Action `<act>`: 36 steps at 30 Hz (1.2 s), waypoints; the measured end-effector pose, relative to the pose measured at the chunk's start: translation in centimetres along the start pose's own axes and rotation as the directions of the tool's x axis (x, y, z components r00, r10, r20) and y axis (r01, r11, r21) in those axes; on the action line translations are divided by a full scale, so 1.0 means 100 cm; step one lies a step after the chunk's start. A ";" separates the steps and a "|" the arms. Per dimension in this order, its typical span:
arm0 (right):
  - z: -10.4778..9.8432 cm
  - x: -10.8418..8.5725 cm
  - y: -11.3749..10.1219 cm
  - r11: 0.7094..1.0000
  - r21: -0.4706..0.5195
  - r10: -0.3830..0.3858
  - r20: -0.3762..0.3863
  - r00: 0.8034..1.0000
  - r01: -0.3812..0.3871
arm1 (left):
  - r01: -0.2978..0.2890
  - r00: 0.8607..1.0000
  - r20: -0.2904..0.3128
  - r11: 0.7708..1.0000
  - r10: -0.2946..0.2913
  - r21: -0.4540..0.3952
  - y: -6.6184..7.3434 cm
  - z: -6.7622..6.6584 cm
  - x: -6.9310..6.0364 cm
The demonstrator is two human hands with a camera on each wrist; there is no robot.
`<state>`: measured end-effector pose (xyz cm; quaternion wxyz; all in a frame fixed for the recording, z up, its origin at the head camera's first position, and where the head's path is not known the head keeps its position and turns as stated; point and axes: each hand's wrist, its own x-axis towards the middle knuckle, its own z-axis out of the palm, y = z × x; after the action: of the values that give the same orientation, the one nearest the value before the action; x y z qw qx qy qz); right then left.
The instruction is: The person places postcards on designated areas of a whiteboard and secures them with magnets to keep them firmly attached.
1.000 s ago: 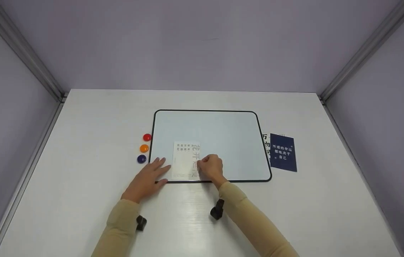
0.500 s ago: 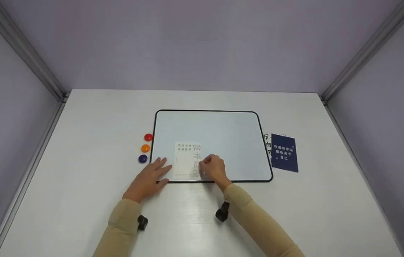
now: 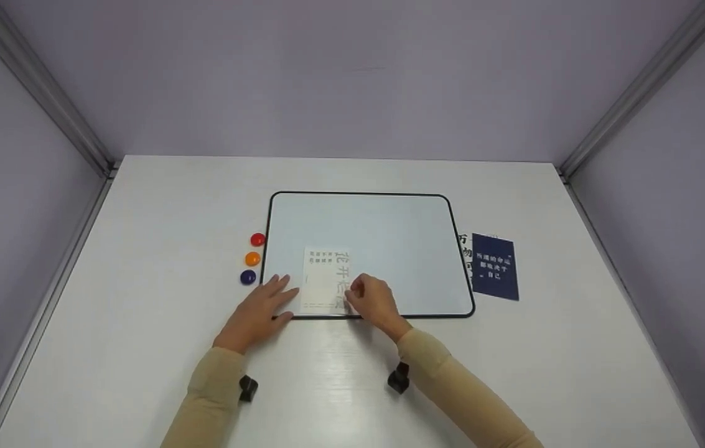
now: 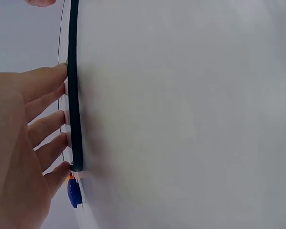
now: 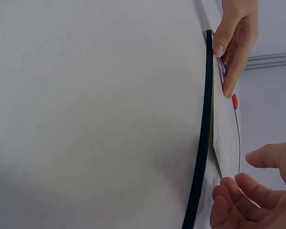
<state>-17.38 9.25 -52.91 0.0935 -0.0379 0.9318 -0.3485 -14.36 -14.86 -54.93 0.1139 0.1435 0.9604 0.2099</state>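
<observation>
A cream card [image 3: 322,280] printed with grey characters lies on the front left part of a black-rimmed whiteboard [image 3: 402,249]. My left hand [image 3: 260,312] rests spread on the board's front left corner, its fingertips left of the card. In the left wrist view, the fingers of my left hand [image 4: 24,129] reach over the black rim. My right hand [image 3: 374,300] is at the card's right edge with its fingers loosely bent. In the right wrist view, a gap shows between thumb and fingers of my right hand [image 5: 257,191], and the fingertips are at the card's edge [image 5: 221,138].
Red [image 3: 257,239], orange [image 3: 252,258] and dark blue [image 3: 247,277] round magnets stand in a column left of the board. A navy card [image 3: 495,266] with white characters lies at the right, overlapping a white card [image 3: 465,252] beside the board's rim.
My right hand has shifted slightly toward me and to the right along the card's edge, uncovering more of the printing. The left hand and the card have stayed in place.
</observation>
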 end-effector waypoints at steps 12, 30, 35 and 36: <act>0.001 -0.009 -0.001 0.981 -0.088 -0.165 0.071 0.984 0.171 | -0.051 0.990 -0.125 0.994 0.063 0.097 0.005 -0.003 0.004; 0.005 -0.020 0.006 0.771 -0.332 -0.528 0.143 0.837 0.543 | -0.053 0.949 -0.302 0.992 0.084 0.111 -0.001 -0.016 0.001; 0.006 -0.020 0.008 0.721 -0.378 -0.562 0.170 0.809 0.581 | -0.057 0.937 -0.339 0.993 0.088 0.100 -0.002 -0.017 0.000; 0.007 -0.020 0.008 0.713 -0.391 -0.561 0.180 0.808 0.582 | -0.057 0.936 -0.342 0.993 0.088 0.101 -0.002 -0.017 0.000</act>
<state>-15.26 9.68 -53.60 -0.0072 -0.3519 0.9245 -0.1463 -14.90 -15.64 -53.55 -0.0709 0.1446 0.9679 0.1929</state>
